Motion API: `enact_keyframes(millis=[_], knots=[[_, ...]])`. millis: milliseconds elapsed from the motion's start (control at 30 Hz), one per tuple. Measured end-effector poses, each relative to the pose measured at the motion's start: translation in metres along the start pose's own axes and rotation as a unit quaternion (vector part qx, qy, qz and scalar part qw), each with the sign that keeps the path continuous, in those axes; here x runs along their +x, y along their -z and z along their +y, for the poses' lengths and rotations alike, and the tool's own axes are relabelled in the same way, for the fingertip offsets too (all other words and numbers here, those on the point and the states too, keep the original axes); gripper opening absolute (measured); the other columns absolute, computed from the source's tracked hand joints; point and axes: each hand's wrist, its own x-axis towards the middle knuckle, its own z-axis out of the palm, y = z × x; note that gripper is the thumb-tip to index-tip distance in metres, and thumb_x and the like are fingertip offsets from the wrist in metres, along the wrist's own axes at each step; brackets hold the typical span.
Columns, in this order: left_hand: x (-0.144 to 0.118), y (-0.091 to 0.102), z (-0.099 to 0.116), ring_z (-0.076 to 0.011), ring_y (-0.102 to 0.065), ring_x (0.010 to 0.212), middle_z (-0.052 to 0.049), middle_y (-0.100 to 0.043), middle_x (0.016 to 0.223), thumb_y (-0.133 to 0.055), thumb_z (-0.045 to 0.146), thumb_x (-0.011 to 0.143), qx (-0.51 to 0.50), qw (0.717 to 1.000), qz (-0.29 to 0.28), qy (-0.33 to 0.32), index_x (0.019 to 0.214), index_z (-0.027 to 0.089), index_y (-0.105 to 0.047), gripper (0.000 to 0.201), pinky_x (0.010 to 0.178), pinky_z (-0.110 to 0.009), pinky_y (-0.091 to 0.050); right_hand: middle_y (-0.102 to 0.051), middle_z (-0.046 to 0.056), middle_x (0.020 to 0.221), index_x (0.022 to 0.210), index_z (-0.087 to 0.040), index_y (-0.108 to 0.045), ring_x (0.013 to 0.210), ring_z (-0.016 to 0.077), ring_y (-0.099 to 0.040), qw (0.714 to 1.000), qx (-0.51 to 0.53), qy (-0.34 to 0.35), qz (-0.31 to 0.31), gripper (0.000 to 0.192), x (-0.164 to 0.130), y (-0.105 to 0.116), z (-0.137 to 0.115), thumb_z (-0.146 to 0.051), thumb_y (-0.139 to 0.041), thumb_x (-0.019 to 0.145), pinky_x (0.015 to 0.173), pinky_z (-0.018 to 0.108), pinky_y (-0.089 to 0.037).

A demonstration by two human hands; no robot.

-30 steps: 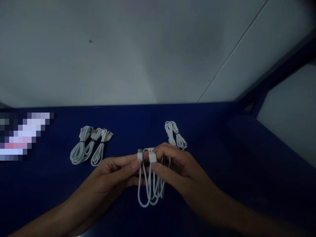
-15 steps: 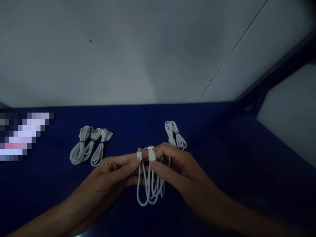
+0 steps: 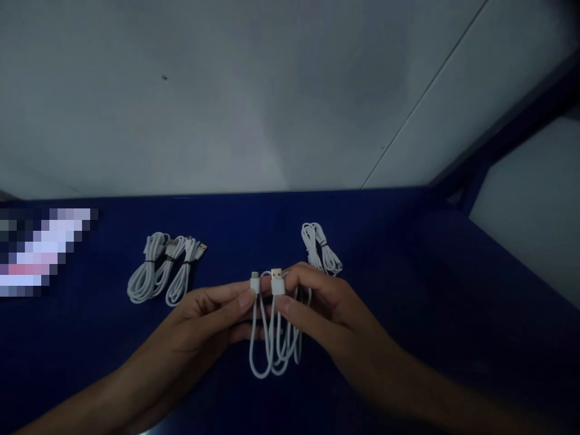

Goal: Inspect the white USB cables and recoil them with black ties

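- No box, tray or bin shows on the blue table (image 3: 385, 254); the cables lie bare on its surface.
- The white cable (image 3: 272, 338) in hand is folded into several long loops that hang down toward the near edge, their bends at the bottom.
- Its two plugs stand side by side at the top: a small plug (image 3: 255, 282) on the left and a wider USB plug (image 3: 277, 281) with a metal tip on the right.
- The left hand (image 3: 199, 326) pinches the cable just below the small plug, thumb and forefinger closed on it.
- The right hand (image 3: 321, 308) grips the cable at the wider plug, fingers curled round the gathered loops.
- The cable is held above the table, near the middle of the scene, between both hands.
- Far and left, three coiled cables (image 3: 163, 273) lie side by side, each tied with a dark band.
- Just beyond the right hand lies another tied coil (image 3: 321, 246).
- At the far left edge is a blurred patch (image 3: 40, 251); what it is cannot be told.
- A pale wall (image 3: 226, 96) rises behind the table.
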Motion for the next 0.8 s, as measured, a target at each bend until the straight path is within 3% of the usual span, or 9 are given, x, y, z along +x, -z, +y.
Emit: enact_keyframes(millis=[133,467,800], knots=[[0.0002,0.0008,-0.001,-0.0296,-0.072,0.131,-0.012,-0.079,0.145,-0.06,0.029,0.116,-0.005,1.0,0.005,-0.002,0.145,0.029,-0.079,0.035,0.114,-0.045,-0.054,-0.063,-0.002,0.095,0.085,-0.024,-0.059,0.083,0.0168,-0.056,1.0,0.005,-0.001,0.001,0.028,0.0002,-0.0007,0.0008,-0.034,-0.066,0.11,0.074,0.035,-0.047],[0.0014,-0.0019,-0.0003,-0.0301,-0.074,0.128,-0.013,-0.081,0.141,-0.064,0.029,0.114,-0.013,1.0,0.004,-0.005,0.143,0.027,-0.08,0.033,0.113,-0.045,-0.055,-0.063,-0.002,0.094,0.094,-0.026,-0.07,0.083,0.0172,-0.055,1.0,0.005,0.009,-0.001,0.019,0.0005,0.0001,0.0007,-0.033,-0.066,0.111,0.074,0.036,-0.047],[-0.0004,-0.0046,0.0035,-0.0265,-0.073,0.128,-0.011,-0.078,0.147,-0.056,0.029,0.118,-0.003,1.0,-0.005,-0.007,0.144,0.028,-0.08,0.035,0.113,-0.04,-0.054,-0.064,-0.001,0.096,0.085,-0.024,-0.059,0.084,0.0175,-0.057,1.0,0.007,0.005,-0.002,0.027,-0.0004,-0.0003,-0.0003,-0.033,-0.065,0.111,0.074,0.036,-0.048]])
